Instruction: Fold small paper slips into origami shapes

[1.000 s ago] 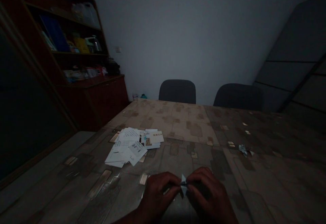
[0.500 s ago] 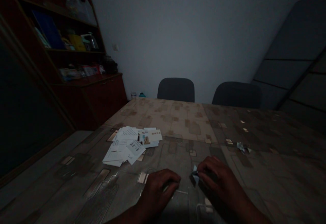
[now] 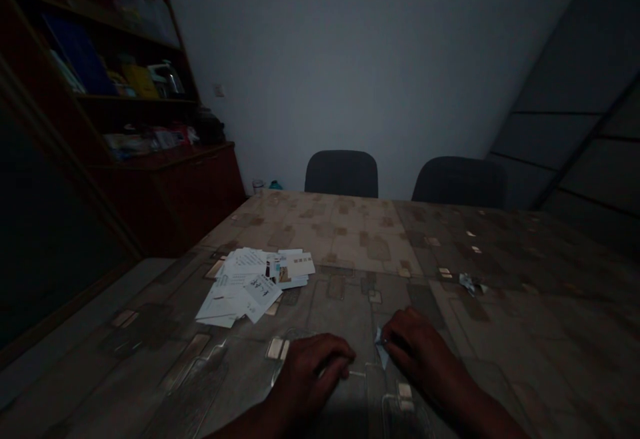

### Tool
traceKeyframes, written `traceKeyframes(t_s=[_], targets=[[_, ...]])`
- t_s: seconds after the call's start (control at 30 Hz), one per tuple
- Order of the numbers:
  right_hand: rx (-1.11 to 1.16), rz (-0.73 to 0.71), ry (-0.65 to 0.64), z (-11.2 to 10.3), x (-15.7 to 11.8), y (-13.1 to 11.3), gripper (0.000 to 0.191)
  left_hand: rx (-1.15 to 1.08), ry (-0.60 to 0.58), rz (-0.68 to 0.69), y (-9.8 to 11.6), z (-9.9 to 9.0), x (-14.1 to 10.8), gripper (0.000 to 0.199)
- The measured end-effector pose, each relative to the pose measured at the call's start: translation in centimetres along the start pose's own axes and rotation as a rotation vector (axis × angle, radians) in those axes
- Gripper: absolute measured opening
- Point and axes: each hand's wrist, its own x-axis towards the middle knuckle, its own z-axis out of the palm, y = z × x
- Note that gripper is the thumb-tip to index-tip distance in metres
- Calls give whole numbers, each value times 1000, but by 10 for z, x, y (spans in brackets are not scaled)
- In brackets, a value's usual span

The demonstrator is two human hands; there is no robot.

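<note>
My right hand [image 3: 413, 339] pinches a small, pale folded paper piece [image 3: 382, 348] between thumb and fingers, just above or on the table. A narrow point of the paper hangs downward, and the fingers cover part of it. To its left, my left hand [image 3: 317, 366] rests low over the tablecloth, fingers curled toward the thumb, with nothing visible in the grip. Another small crumpled or folded paper piece [image 3: 471, 284] lies farther right. A spread pile of white printed cards [image 3: 243, 289] lies beyond my left hand.
The table wears a patterned tablecloth [image 3: 340, 226] with glossy reflections. Two grey chairs [image 3: 341, 174] stand behind its far edge, against a wall. At left is a dark red cabinet [image 3: 200, 179] with filled shelves. The room is dim.
The paper piece in my right hand has turned and now shows a narrower side. My left hand has hardly moved. The view has shifted slightly right.
</note>
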Motion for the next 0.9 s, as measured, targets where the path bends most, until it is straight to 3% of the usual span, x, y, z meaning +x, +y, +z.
traceKeyframes(t_s=[0.23, 0.57, 0.7, 0.9], targets=[[13, -53, 13, -4, 1, 8, 11, 10, -11, 24, -2, 1, -2, 17], [40, -55, 97, -66, 1, 49, 16, 27, -34, 47, -1, 0, -1, 18], [19, 6, 168, -98, -7, 93, 20, 26, -44, 30, -2, -1, -1, 17], [-90, 283, 272, -160, -40, 182, 46, 43, -88, 13, -2, -3, -3, 16]])
